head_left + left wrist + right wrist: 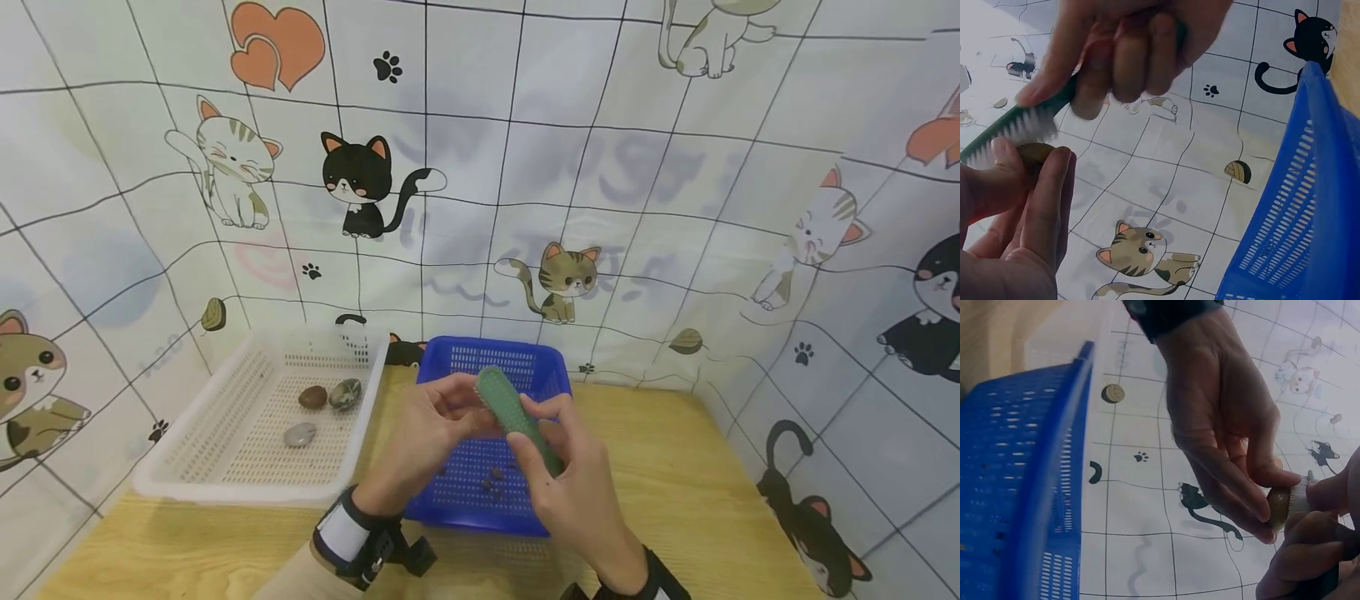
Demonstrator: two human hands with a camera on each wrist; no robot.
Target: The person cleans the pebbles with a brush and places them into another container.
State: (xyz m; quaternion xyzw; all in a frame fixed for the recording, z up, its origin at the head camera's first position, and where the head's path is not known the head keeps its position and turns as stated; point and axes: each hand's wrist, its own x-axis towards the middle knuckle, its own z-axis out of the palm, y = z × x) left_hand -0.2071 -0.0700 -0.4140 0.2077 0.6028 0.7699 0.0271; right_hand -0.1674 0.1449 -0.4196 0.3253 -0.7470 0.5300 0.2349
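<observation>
My right hand [573, 475] grips a green brush [517, 408] by its handle, the thumb along its back. In the left wrist view the white bristles [1029, 125] point down onto a small brownish stone [1036, 156]. My left hand [431, 425] pinches that stone between thumb and fingers. The right wrist view shows the stone [1279, 506] touching the bristle tips; in the head view the brush and fingers hide it. Both hands are raised over a blue basket [491, 508].
Several small dark bits [495, 475] lie in the blue basket. On the left, a white basket [247, 492] holds a brown stone [312, 397], a mottled green stone [346, 394] and a grey stone [300, 434]. Both baskets stand on a wooden table [675, 500] before a cat-print sheet [465, 167].
</observation>
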